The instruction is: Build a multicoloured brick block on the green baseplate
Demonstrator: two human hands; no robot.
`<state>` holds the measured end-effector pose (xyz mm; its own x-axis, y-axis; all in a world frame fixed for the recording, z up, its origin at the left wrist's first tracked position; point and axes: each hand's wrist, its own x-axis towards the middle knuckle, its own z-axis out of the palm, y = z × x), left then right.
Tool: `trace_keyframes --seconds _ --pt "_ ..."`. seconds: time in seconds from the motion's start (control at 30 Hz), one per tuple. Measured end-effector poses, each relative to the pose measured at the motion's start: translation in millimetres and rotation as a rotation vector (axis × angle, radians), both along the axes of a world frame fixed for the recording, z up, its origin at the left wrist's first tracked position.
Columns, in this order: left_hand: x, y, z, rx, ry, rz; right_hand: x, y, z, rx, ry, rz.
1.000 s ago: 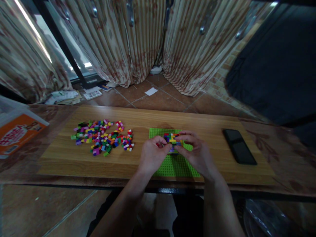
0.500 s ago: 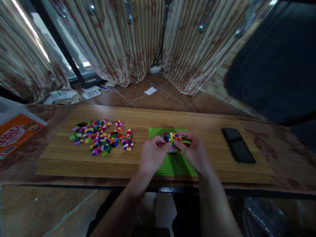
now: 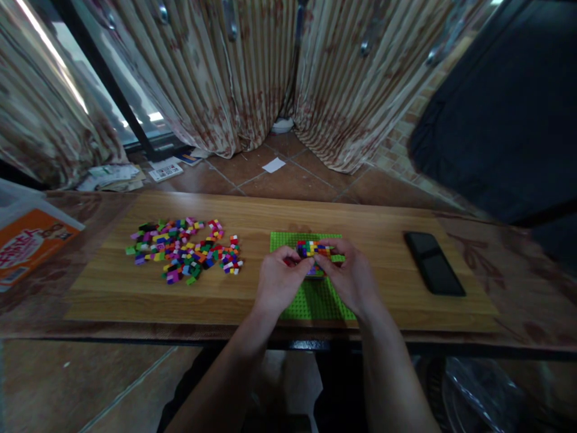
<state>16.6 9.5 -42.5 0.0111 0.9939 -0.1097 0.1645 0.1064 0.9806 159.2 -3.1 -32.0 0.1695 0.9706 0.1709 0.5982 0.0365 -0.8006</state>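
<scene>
A small block of many-coloured bricks (image 3: 312, 249) stands on a green baseplate (image 3: 311, 300) in the middle of the wooden board. My left hand (image 3: 278, 282) pinches its left side with fingers closed. From the right, my right hand (image 3: 349, 278) has its fingers curled over the block's front and right side. Both hands touch the brick block and hide its lower part.
A heap of loose coloured bricks (image 3: 183, 250) lies on the wooden board (image 3: 135, 288) to the left. A black phone (image 3: 433, 262) lies at the right. An orange box (image 3: 27, 243) sits far left. Curtains and tiled floor lie beyond the table.
Both hands have closed in a little tighter on the brick block, the right hand shifting left. The view has drifted slightly.
</scene>
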Motion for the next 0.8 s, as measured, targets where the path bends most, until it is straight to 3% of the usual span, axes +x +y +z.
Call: trace_keyframes --seconds 0.23,0.37,0.47,0.6,0.7,0.8 --pt "0.4 -1.0 0.0 -0.013 0.068 0.007 -0.5 1.7 1.1 -0.034 0.008 -0.015" --pt "1.9 -4.3 -1.6 -0.006 0.002 0.036 2.2 0.6 -2.1 -0.071 0.149 -0.005" --pt "-3.3 -4.4 5.1 -0.080 -0.307 0.083 2.7 0.9 -2.7 -0.029 0.351 -0.095" --pt "-19.4 -0.1 22.3 -0.324 -0.916 0.132 -2.5 2.1 0.6 0.230 0.501 -0.289" --pt "-27.2 2.2 32.0 -0.381 -1.193 0.090 -12.6 0.7 3.2 0.357 0.457 -0.272" --pt "-27.5 1.2 35.9 -0.390 -1.309 0.019 -26.0 -3.0 5.9 0.408 0.291 -0.134"
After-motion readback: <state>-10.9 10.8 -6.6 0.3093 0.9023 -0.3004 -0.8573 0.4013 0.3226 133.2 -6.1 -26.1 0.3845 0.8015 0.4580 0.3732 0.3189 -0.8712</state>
